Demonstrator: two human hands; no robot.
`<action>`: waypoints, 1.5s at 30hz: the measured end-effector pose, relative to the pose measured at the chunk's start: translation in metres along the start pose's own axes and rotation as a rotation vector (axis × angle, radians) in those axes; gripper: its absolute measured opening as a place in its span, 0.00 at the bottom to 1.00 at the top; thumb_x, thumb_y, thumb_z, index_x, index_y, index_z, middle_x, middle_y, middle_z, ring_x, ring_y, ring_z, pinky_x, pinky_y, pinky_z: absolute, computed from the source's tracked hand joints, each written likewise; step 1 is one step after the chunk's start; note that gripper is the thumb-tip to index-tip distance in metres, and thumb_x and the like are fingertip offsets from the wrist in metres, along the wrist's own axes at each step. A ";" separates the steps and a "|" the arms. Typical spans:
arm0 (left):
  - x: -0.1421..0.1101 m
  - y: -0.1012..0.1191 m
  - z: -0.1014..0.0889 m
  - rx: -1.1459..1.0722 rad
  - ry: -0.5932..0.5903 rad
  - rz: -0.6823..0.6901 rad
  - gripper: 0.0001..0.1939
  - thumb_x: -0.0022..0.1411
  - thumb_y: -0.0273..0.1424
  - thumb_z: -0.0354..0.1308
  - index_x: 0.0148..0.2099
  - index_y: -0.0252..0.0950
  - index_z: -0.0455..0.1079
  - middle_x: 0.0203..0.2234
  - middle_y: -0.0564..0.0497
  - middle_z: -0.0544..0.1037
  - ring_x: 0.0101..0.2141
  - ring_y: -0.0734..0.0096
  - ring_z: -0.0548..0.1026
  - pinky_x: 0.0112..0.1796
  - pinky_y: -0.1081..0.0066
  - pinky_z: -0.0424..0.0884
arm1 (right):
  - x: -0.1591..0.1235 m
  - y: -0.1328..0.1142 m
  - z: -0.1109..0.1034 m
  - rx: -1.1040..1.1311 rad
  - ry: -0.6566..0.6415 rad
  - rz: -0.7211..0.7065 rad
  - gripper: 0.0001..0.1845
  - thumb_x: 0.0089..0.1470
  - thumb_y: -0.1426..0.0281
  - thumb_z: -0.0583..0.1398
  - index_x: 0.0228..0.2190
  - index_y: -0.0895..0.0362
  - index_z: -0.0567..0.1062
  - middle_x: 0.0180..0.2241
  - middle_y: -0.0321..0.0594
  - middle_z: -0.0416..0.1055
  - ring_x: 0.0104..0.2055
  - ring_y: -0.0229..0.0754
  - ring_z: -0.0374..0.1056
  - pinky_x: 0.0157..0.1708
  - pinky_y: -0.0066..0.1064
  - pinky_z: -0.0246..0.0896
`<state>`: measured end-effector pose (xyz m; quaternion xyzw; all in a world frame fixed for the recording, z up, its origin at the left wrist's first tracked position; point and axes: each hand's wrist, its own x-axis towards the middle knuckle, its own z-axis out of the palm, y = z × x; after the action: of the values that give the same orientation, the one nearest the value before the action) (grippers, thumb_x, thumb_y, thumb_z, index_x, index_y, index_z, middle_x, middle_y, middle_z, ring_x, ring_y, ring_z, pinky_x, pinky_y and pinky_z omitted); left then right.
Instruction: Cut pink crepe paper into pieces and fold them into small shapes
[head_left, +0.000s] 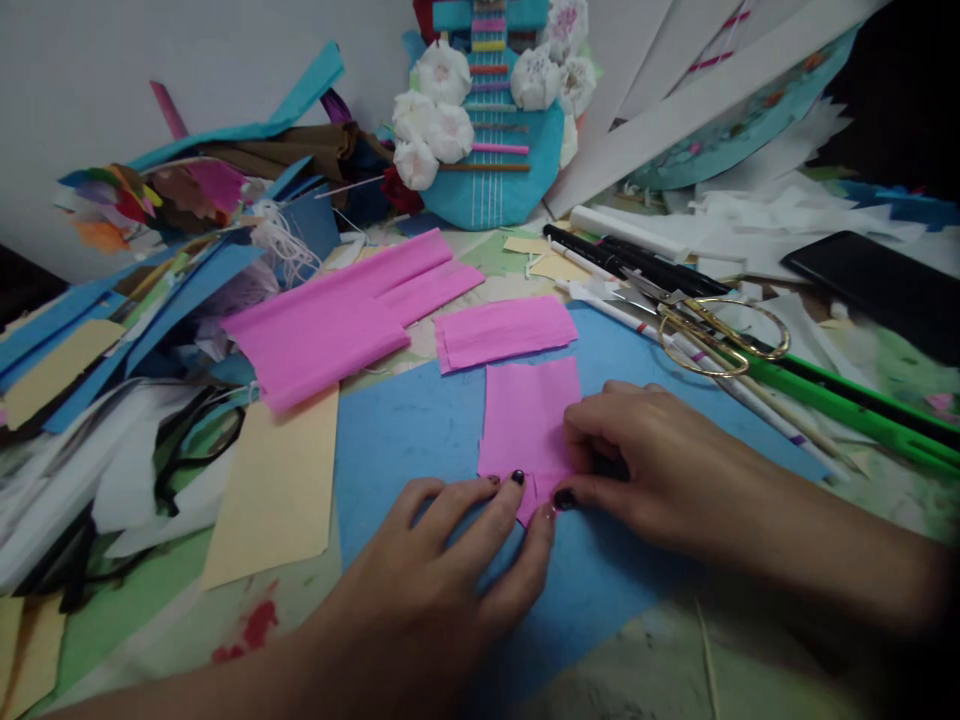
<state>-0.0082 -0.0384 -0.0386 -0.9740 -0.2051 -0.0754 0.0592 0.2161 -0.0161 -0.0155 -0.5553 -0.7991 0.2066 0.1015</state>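
Observation:
A pink piece of crepe paper (529, 415) lies on a blue sheet (405, 430), its near edge turned up in a small fold. My left hand (457, 560) comes from the lower left, fingertips pressing the folded edge and thumb close by, closed around that bit of paper. From the right, my right hand (637, 460) pinches the same piece at its right near corner between thumb and bent fingers. Just beyond lies a folded pink strip (506, 333). A larger pink crepe sheet (322, 325) rests farther left, partly over a cream paper rectangle (274, 495).
Gold-handled scissors (705, 330) lie on pens and rolled paper sticks at right, beside a green cutter-like tool (847, 400) and a black phone-like slab (877, 285). A blue paper guitar (491, 150) with white flowers stands behind. Paper scraps (127, 460) crowd the left.

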 end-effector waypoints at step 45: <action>-0.005 0.008 0.008 0.050 0.150 -0.029 0.19 0.58 0.32 0.56 0.52 0.36 0.64 0.49 0.33 0.70 0.49 0.46 0.68 0.44 0.48 0.67 | -0.003 -0.006 -0.007 0.172 -0.141 -0.500 0.11 0.56 0.61 0.58 0.32 0.54 0.77 0.33 0.39 0.62 0.39 0.42 0.58 0.43 0.40 0.51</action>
<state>-0.0089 -0.0462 -0.0480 -0.9608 -0.2161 -0.1437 0.0978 0.2142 -0.0189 -0.0063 -0.3144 -0.8960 0.2804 0.1402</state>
